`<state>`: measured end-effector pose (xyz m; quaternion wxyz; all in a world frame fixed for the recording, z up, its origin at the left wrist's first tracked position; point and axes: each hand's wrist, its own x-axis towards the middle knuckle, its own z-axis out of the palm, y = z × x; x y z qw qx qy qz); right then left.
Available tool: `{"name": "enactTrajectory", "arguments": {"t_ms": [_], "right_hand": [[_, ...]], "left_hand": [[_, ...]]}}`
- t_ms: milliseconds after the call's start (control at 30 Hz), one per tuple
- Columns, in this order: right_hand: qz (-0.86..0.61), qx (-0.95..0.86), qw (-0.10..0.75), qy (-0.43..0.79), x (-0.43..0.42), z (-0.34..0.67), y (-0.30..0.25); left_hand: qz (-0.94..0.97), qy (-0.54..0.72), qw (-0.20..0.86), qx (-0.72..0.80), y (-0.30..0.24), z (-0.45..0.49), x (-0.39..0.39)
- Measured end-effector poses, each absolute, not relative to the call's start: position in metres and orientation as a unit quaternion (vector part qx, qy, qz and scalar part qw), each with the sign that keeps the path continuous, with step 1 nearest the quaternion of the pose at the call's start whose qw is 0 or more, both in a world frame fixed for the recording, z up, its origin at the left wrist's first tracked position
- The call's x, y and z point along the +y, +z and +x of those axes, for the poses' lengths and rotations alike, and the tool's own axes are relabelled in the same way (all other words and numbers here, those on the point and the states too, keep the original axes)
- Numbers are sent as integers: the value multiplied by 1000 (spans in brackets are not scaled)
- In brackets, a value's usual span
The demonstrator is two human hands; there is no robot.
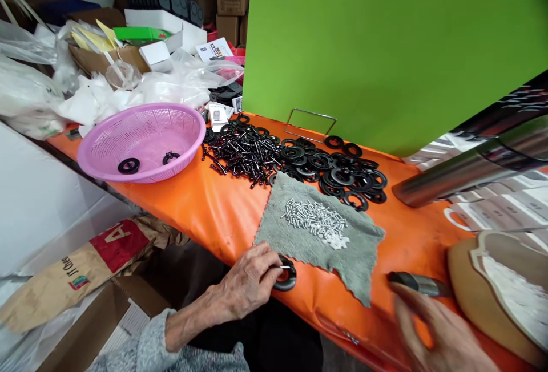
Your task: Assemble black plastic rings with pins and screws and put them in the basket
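Observation:
My left hand [250, 280] is closed around a black ring-shaped part [287, 277] at the near edge of the orange table [214, 212], with a small screw pinched in the fingers. My right hand [436, 332] is blurred at the lower right, next to a dark metal tool [417, 283]; its grip cannot be made out. A grey cloth [355, 263] carries a heap of small silver screws [314, 221]. Behind it lie a pile of black screws [242, 155] and a pile of black rings [338, 169].
A pink basket [141, 126] holding two black rings stands at the left. A green board [385, 47] rises behind the table. Plastic bags and cardboard boxes [107, 75] crowd the back left. A metal tube [462, 172] and wooden pieces [492, 280] sit at the right.

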<state>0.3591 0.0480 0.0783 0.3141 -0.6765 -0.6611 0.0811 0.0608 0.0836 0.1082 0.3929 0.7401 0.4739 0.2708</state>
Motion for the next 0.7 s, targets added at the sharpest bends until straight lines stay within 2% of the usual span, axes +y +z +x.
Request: {"name": "enactTrajectory", "arguments": {"t_ms": [100, 200, 433, 533, 700], "right_hand": [[-600, -734, 305, 90, 94, 290, 96], [-576, -764, 276, 93, 134, 246, 91], [-590, -781, 194, 68, 155, 228, 81], [-597, -774, 199, 74, 149, 232, 85], [-612, -744, 255, 83, 140, 239, 86]], "left_hand": [[677, 288, 438, 516, 119, 54, 86], [619, 298, 489, 538, 126, 47, 89], [508, 346, 598, 514, 127, 40, 94], [493, 346, 618, 505, 126, 39, 93], [481, 349, 633, 496, 126, 39, 90]]}}
